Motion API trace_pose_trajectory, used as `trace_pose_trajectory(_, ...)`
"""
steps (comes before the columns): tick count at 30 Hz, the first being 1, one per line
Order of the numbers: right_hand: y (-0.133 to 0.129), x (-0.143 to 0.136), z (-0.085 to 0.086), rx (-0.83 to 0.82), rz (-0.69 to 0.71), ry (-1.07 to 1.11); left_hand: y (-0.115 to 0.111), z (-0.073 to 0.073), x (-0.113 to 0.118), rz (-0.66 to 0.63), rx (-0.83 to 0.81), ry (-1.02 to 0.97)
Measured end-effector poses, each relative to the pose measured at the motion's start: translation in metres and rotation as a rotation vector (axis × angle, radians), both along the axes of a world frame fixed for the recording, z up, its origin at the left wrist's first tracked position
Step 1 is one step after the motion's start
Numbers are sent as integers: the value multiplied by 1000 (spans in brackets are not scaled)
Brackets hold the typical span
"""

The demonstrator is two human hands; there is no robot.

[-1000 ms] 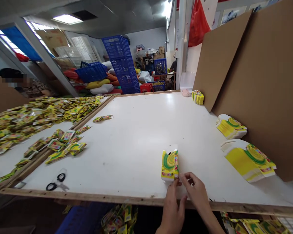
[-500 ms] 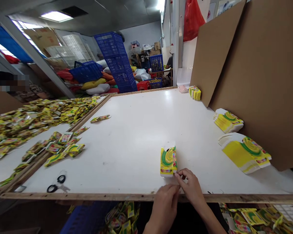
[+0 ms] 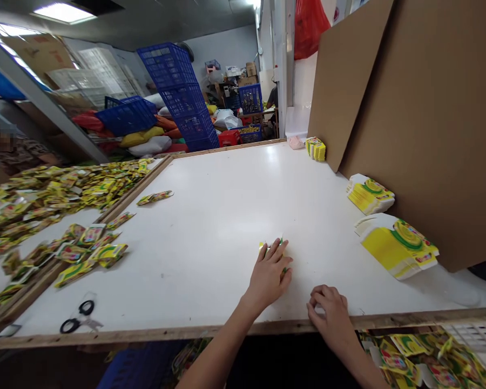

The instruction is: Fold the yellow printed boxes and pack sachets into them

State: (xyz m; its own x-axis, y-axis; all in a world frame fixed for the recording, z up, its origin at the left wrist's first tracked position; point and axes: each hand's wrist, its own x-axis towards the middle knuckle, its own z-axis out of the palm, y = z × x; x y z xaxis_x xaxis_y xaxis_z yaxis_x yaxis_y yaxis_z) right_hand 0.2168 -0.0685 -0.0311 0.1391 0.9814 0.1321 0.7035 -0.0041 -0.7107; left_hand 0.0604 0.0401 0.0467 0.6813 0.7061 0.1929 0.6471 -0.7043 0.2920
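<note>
the left hand [image 3: 267, 276] lies palm down over the yellow-and-green carton [image 3: 285, 269] on the white worktop [image 3: 227, 227]; its fingers are spread a little and laid across the top of the carton, resting on it rather than closed round it; bits of the carton show beyond the fingertips, to the left of the fingers and in the gap by the thumb, while the rest is hidden beneath the hand; the right hand [image 3: 332, 313] is near the front edge of the worktop, apart from the carton and to the right of it; its fingers are loosely curled towards the thumb, and i cannot tell whether they hold anything small;

to the right, a large fanned carton stack [image 3: 397, 246] lies nearest, with a middle carton stack [image 3: 370, 194] beyond it and a small carton stack [image 3: 316, 149] farther back, near the brown cardboard sheets [image 3: 421, 119]; a pink item [image 3: 295, 142] sits just beside the small carton stack; at the left, black-handled scissors [image 3: 81, 317] lie near the front edge, with loose packets [image 3: 93, 251] beyond them and a big packet heap [image 3: 65, 194] past the wooden strip [image 3: 125, 200]; blue crates [image 3: 182, 97] stand stacked in the background.
</note>
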Motion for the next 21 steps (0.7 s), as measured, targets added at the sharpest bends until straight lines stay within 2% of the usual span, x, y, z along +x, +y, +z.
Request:
trace_pose_trajectory(4,-3,17,-2,-39,-12,-207,1,0,0,7,2,-14)
trace_pose_trajectory(10,-2,32,4,-78,-6,-333,3,-2,1,26,10,-1)
trace_pose_trajectory(15,-12,71,-1,-124,-105,-439,2,-1,3,40,16,15)
trace_pose_trajectory(18,-23,103,-4,-135,-202,-361,2,-2,3,34,29,-2)
trace_pose_trajectory(21,-29,120,-1,-116,-202,-170,1,-3,3,23,51,-2)
